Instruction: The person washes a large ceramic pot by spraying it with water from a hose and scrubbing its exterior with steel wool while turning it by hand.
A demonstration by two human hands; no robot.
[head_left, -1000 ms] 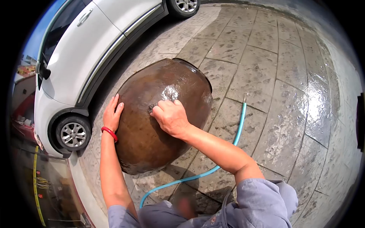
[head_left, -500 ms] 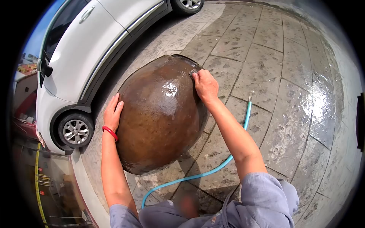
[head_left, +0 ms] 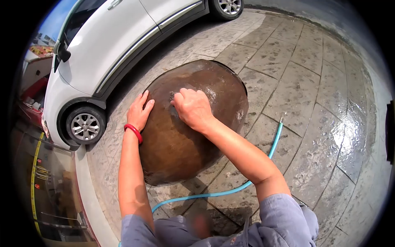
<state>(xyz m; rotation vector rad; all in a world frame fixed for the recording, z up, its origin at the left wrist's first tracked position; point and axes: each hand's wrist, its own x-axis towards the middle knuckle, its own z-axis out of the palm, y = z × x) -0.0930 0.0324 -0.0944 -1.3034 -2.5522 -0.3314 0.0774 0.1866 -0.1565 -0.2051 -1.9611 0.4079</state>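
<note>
Head view: right hand clenched, fingers curled round a dark pad. Only a bit of the pad shows, at the fist's left, on the left hand's side; the rest is hidden. Pad looks to be against the big brown vessel, which lies directly beneath the right hand and spreads out on all sides of it.

Left hand holds nothing visible: fingers extended, laid on the vessel's left edge, left of the fist. Red bracelet on that wrist.

Key relation: right hand is on the vessel's upper face, well in from the edge, and is the nearer one to the pad; left hand is at the side. Vessel's long axis seems to run from below the left hand up past the right fist to the dark rim, far right; lens distortion, so approximate.

Blue hose on wet paving, below and right of right hand. White car beyond left hand.
</note>
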